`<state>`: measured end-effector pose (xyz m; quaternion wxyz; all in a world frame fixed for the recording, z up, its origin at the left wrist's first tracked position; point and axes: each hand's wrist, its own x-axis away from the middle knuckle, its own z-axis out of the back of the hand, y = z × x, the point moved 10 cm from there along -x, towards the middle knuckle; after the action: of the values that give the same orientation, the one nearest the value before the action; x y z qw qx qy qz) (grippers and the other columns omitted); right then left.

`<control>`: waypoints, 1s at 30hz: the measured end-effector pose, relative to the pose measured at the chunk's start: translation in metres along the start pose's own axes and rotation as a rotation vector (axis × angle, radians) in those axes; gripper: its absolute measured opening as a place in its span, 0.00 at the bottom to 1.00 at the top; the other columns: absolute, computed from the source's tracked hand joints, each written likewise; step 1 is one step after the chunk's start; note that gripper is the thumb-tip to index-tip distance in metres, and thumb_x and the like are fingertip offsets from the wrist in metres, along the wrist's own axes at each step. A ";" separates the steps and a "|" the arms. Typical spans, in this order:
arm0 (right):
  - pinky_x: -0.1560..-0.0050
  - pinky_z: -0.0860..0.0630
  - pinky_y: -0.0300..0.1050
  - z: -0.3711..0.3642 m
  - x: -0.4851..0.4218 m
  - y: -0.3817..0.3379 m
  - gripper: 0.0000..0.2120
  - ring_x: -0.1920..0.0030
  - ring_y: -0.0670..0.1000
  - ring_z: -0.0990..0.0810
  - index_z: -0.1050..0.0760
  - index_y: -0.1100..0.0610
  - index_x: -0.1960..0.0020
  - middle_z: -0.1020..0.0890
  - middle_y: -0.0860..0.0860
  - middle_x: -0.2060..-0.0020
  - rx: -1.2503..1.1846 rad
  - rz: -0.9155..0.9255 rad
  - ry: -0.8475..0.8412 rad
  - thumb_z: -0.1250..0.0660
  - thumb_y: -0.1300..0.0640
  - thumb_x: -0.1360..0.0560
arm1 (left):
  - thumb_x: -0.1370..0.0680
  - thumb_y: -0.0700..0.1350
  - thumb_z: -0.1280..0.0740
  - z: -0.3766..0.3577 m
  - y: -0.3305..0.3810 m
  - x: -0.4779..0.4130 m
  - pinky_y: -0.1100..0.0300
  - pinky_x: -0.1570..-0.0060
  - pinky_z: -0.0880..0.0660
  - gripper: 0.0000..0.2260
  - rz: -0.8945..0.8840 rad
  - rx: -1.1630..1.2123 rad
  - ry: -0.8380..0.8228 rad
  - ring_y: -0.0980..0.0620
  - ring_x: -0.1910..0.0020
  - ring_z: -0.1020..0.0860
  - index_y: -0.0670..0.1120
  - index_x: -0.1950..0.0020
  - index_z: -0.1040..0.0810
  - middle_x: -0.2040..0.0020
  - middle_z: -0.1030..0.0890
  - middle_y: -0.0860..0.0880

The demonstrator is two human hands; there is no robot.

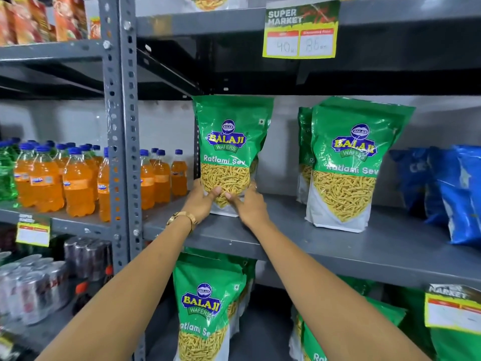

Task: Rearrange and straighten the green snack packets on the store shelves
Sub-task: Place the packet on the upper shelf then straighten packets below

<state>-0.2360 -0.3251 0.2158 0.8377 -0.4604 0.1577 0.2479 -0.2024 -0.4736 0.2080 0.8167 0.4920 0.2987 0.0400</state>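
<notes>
Two hands clasped low on one green Balaji Ratlami Sev packet (229,152): left hand (200,201) cupped round its lower left corner, gold wristwatch (182,218) at the wrist; right hand (247,204) pressed to the lower right, fingers wrapped behind. Stood upright at the left end of the grey metal shelf (338,246), hard by the slotted upright post (122,126). Seen through the clear window: thin yellow sev. Printed "BALAJI WAFERS" and "Ratlami Sev". Further right on the same shelf, a second Ratlami Sev packet (346,165), another behind it, then blue packets (458,191). Below, more green packets (205,308). Above, a "SUPER MARKET" price tag (300,31), handwritten "40". Left bay: orange drink bottles (78,181), blue-capped.
</notes>
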 end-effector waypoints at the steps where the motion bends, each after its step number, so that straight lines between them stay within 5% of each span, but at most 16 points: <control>1: 0.43 0.27 0.52 0.000 -0.001 0.000 0.29 0.38 0.62 0.23 0.36 0.62 0.33 0.21 0.60 0.39 -0.002 0.008 0.002 0.32 0.46 0.25 | 0.22 0.55 0.36 0.000 0.001 0.001 0.47 0.29 0.35 0.28 0.002 0.004 0.006 0.44 0.29 0.31 0.43 0.28 0.40 0.29 0.29 0.44; 16: 0.33 0.32 0.53 0.004 0.010 -0.008 0.35 0.30 0.62 0.31 0.45 0.63 0.26 0.29 0.61 0.30 -0.065 0.016 -0.031 0.32 0.51 0.24 | 0.25 0.61 0.35 0.008 0.001 0.013 0.47 0.32 0.33 0.35 0.074 -0.032 0.069 0.39 0.29 0.31 0.41 0.27 0.42 0.27 0.32 0.41; 20: 0.26 0.42 0.53 0.033 0.027 -0.011 0.42 0.23 0.60 0.44 0.52 0.60 0.22 0.41 0.60 0.24 0.013 0.099 0.080 0.32 0.47 0.25 | 0.26 0.64 0.37 0.006 0.004 0.018 0.42 0.25 0.48 0.46 0.061 -0.155 0.079 0.38 0.21 0.51 0.45 0.22 0.61 0.20 0.54 0.40; 23: 0.23 0.45 0.58 0.103 0.059 -0.014 0.43 0.22 0.61 0.48 0.49 0.59 0.22 0.42 0.59 0.23 0.161 0.220 0.458 0.29 0.47 0.28 | 0.30 0.71 0.40 0.003 0.026 0.017 0.37 0.26 0.60 0.51 -0.128 -0.416 0.169 0.37 0.22 0.63 0.50 0.23 0.68 0.22 0.65 0.39; 26: 0.23 0.52 0.62 0.167 0.079 0.017 0.53 0.22 0.63 0.54 0.54 0.58 0.22 0.51 0.59 0.22 0.289 0.019 0.755 0.26 0.43 0.34 | 0.37 0.77 0.41 -0.018 0.049 0.021 0.35 0.29 0.61 0.57 -0.281 -0.605 0.208 0.34 0.23 0.64 0.51 0.23 0.68 0.22 0.65 0.37; 30: 0.31 0.53 0.75 0.190 0.067 0.075 0.69 0.23 0.68 0.60 0.65 0.57 0.22 0.63 0.62 0.23 0.226 -0.381 0.691 0.21 0.38 0.44 | 0.39 0.72 0.30 -0.036 0.037 0.019 0.32 0.29 0.60 0.63 -0.044 -0.388 0.142 0.30 0.25 0.66 0.53 0.26 0.74 0.24 0.69 0.35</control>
<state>-0.2162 -0.1117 0.2308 0.8117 -0.4426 0.3680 -0.0997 -0.1972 -0.4196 0.2184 0.8738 0.3146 0.3530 0.1137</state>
